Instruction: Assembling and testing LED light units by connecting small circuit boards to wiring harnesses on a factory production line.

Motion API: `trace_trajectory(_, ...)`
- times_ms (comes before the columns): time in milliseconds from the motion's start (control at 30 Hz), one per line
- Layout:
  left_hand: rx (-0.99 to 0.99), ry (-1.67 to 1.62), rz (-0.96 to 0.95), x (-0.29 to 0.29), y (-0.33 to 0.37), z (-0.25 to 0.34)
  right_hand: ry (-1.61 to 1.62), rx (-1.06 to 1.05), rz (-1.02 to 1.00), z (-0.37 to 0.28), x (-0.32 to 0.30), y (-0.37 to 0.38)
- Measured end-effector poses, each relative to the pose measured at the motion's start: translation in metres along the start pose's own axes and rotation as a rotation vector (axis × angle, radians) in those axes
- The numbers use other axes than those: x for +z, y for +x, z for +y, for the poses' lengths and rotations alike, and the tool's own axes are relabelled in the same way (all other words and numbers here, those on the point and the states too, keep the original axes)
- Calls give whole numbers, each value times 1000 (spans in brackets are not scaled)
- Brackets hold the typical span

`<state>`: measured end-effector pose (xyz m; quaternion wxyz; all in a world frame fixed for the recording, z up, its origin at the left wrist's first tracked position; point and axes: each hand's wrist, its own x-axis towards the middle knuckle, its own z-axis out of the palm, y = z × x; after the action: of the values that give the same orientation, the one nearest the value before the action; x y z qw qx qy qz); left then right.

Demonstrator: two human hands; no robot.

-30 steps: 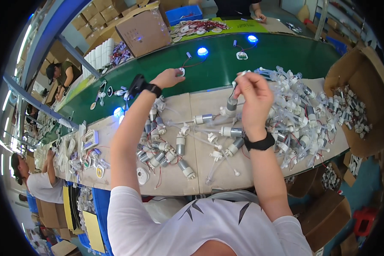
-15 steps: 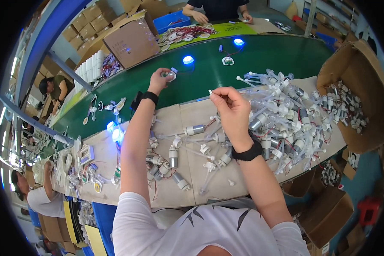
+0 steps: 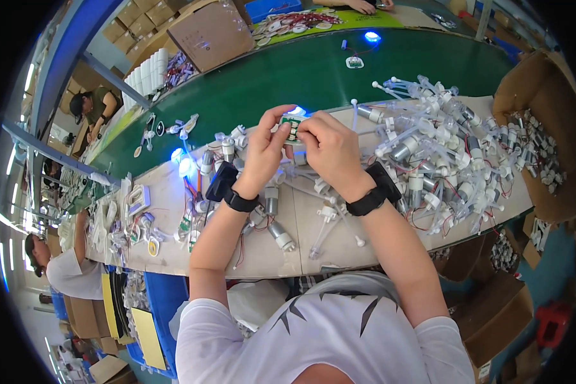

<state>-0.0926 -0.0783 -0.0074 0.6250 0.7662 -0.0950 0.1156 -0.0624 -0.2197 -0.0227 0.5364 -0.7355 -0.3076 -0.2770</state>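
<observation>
A small green circuit board in a white rim [image 3: 292, 128] is gripped between the fingers and thumb of my left hand [image 3: 264, 153], above the table's far edge. Just behind it glows a blue light [image 3: 297, 111], partly hidden by my fingers. My right hand [image 3: 333, 153] is closed in a pinch, its fingertips against the board's right side. Whatever lies inside that pinch is hidden. Under my wrists lie several small motors with silver bodies and white caps [image 3: 278, 235], along with clear tubes [image 3: 323, 232].
A big heap of motors and tubes [image 3: 429, 153] covers the table's right side, next to a cardboard box [image 3: 560, 96]. Another lit board [image 3: 354, 63] sits on the green belt [image 3: 249, 77]. More lit blue lights [image 3: 185, 166] stand at left. Co-workers sit at the left and far side.
My left hand has lifted the board off the green belt and drawn it nearer. My right hand, which pinched a small white piece, has moved left to meet it.
</observation>
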Motion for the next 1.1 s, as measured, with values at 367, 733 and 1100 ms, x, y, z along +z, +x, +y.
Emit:
trace_trajectory(367, -52, -71, -11, 5, -12, -9, -97, -64, -24, 0, -2, -2)
trace_trajectory(733, -80, -90, -12, 9, -11, -18, -208, -164, -23, 5, 2, -4)
trace_trajectory(1100, 92, 146, 37, 20, -19, -21, -257, -233, 38, 3, 15, -13)
